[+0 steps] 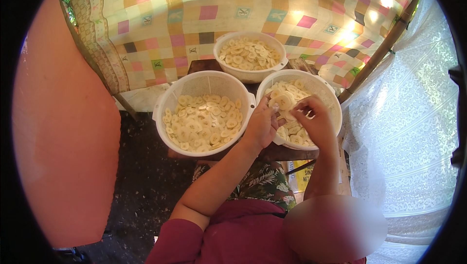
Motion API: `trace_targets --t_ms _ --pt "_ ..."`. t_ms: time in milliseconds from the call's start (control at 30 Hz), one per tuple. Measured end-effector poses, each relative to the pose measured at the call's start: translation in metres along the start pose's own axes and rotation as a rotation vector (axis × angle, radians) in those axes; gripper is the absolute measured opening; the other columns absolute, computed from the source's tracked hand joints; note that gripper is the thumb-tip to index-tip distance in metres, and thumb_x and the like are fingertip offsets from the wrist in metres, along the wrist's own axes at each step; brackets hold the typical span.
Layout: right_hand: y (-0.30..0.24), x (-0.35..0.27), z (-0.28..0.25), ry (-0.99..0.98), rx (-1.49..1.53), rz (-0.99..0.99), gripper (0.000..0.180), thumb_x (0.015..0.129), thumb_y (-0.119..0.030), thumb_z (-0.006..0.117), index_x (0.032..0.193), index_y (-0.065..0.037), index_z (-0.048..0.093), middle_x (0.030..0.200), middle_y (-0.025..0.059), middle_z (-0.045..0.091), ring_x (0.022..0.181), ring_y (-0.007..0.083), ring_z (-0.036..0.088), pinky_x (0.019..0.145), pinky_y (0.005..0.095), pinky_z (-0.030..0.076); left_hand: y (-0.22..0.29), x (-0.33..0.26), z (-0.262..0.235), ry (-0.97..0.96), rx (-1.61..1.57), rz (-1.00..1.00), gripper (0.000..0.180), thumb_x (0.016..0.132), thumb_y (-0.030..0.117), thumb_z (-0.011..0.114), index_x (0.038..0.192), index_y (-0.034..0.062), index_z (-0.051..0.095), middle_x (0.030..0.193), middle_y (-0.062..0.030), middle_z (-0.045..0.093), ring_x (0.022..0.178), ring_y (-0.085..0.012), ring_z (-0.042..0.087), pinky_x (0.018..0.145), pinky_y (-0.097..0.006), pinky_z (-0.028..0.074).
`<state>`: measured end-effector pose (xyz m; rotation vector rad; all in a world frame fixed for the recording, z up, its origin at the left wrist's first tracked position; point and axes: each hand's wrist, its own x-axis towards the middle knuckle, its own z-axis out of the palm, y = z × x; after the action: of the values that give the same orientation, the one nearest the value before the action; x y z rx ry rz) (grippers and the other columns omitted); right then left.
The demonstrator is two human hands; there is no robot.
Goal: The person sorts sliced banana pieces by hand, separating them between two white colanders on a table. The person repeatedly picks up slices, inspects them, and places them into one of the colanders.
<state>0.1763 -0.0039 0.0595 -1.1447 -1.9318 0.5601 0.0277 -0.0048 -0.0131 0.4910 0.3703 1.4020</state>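
Currently two hands work over the right basket [325, 91]. The left hand [261, 125] is partly closed, with a few banana slices [282, 101] at its fingertips; the right hand [314, 114] has its fingers curled beside them, and whether it grips a slice I cannot tell. Three round white plastic baskets show, with mesh walls, each holding thin, pale yellow discs, too many to count: the right basket, the left basket [209, 83] just beside it, and the back basket [250, 76] behind it to the left. One dark wooden table [284, 155] bears the right basket. Beyond it hangs one checked sheet [194, 16]; to its right, a white lacy curtain [413, 93].
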Motion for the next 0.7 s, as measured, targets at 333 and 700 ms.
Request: trace_targets --t_ms 333,700 --pt "0.0 0.011 0.016 0.103 -0.149 -0.005 0.025 0.078 -0.014 0.074 0.099 -0.002 0.07 0.089 0.0112 0.061 0.078 0.0224 0.06 0.071 0.034 0.048 0.002 0.001 0.003 -0.028 -0.032 0.007 0.047 0.094 0.002 0.037 0.14 0.0072 0.034 0.133 -0.011 0.051 0.118 -0.0212 0.055 0.098 -0.044 0.047" --pt "0.001 0.007 0.016 0.06 -0.081 -0.045 0.018 0.076 -0.011 0.075 0.087 -0.002 0.065 0.087 0.0085 0.059 0.075 0.0206 0.057 0.069 0.0326 0.048 0.005 -0.001 -0.001 -0.061 -0.051 -0.006 0.042 0.099 0.008 0.038 0.14 0.0051 0.033 0.131 -0.0131 0.053 0.114 -0.0208 0.059 0.093 -0.043 0.051"
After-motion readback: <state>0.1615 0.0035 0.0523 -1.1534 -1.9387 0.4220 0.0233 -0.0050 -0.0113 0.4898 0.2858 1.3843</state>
